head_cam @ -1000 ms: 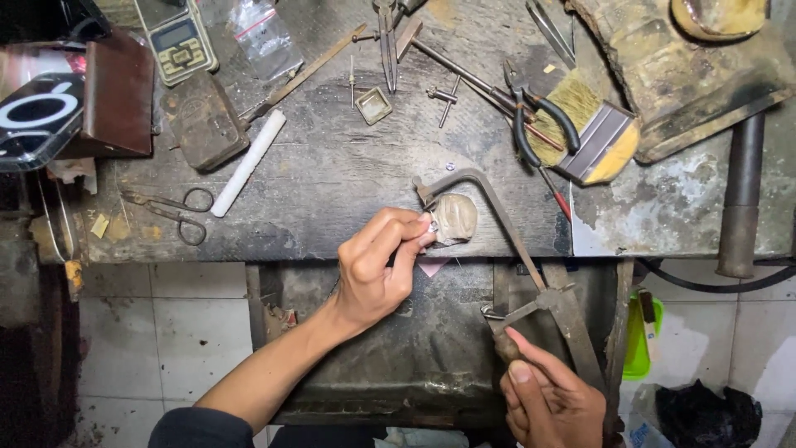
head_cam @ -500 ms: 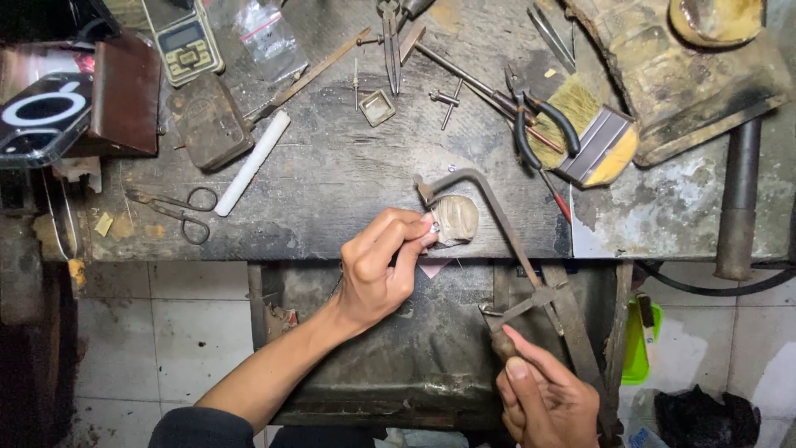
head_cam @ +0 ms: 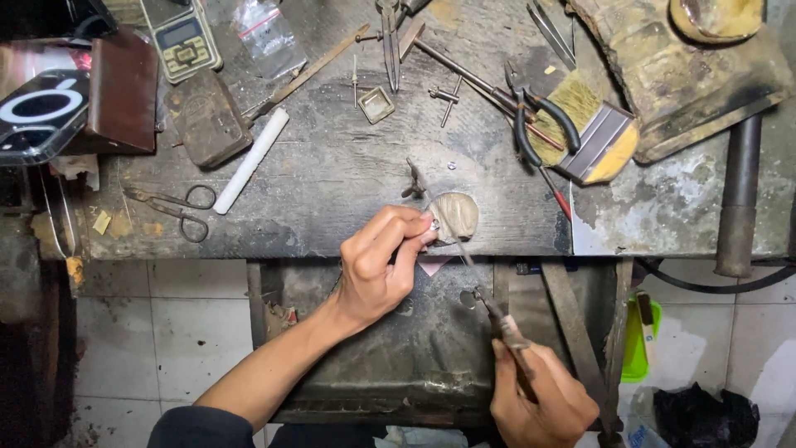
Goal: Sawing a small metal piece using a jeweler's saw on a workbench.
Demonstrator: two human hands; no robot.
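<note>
My left hand (head_cam: pixel 377 265) pinches a tiny metal piece (head_cam: pixel 434 224) against the worn wooden bench peg (head_cam: pixel 458 214) at the bench's front edge. My right hand (head_cam: pixel 539 398), low at the bottom right, grips the handle of a jeweller's saw (head_cam: pixel 497 315). The saw's thin blade runs up and to the left, to the piece at my left fingertips. Its frame is turned nearly edge-on, and its top end (head_cam: pixel 412 178) sticks up just behind the peg.
On the dark, scarred workbench (head_cam: pixel 332 182) lie small scissors (head_cam: pixel 178 207), a white stick (head_cam: pixel 251 159), a pocket scale (head_cam: pixel 181 37), a brown block (head_cam: pixel 207 116), pliers (head_cam: pixel 531 116), a brush (head_cam: pixel 593 137) and tweezers. A phone (head_cam: pixel 37 112) rests at the left. Below hangs a metal catch tray (head_cam: pixel 414 332).
The saw has turned from showing its open frame flat to nearly edge-on. My right hand has shifted left and a little up. My left hand stays at the peg.
</note>
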